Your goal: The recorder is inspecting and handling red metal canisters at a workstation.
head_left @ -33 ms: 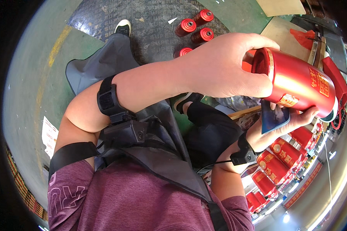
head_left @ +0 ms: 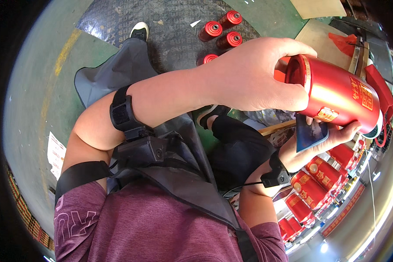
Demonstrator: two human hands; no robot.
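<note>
A shiny red canister with gold printed emblems lies tilted between both hands at the upper right. My left hand is closed round its near end, thumb and fingers gripping the rim. Beneath the canister is my right hand, with its thumb against the underside. A dark blue, flexible-looking flat sheet is held in the right hand's fingers, whose tips show just above it. The canister covers part of those fingers. A pale ring shows at the canister's far end.
Several red canisters stand on a dark printed mat ahead. More red and gold canisters stand in rows at the right. A red plastic bag lies on a board at the upper right. Straps with small devices sit on my arms.
</note>
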